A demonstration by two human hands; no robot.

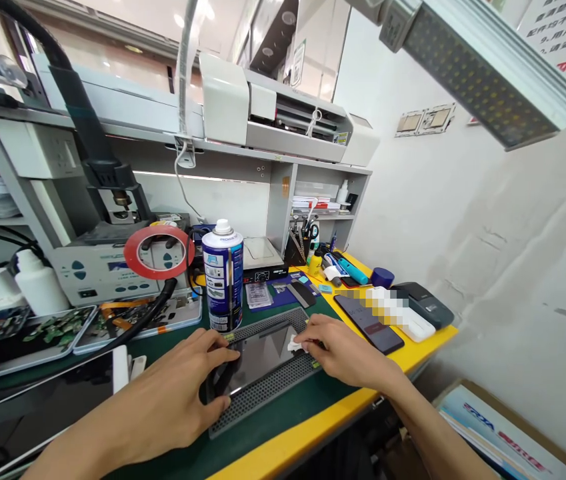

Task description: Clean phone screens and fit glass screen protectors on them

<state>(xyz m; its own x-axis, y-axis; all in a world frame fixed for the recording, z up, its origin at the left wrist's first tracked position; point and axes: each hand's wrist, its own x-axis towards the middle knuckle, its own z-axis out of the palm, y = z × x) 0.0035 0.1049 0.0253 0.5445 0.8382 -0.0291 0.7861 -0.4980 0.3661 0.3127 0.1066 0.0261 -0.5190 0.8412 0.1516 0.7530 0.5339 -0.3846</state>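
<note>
A phone [257, 360] with a dark, glossy screen lies face up on a grey perforated mat [257, 393]. My left hand [183, 380] grips the phone's left end, with the thumb at the near edge and the fingers at the far edge. Between the fingertips of my right hand [335, 347] is a crumpled white wipe [293, 343], pressed against the right part of the screen. A blue and white spray can [223, 277] stands upright just behind the mat.
A second phone [370, 323] lies right of the mat, beside a white item [413, 320]. Trays of small parts [53, 340] and a grey station [103, 273] with red tape [135, 267] occupy the left. An LED lamp [487, 73] hangs overhead.
</note>
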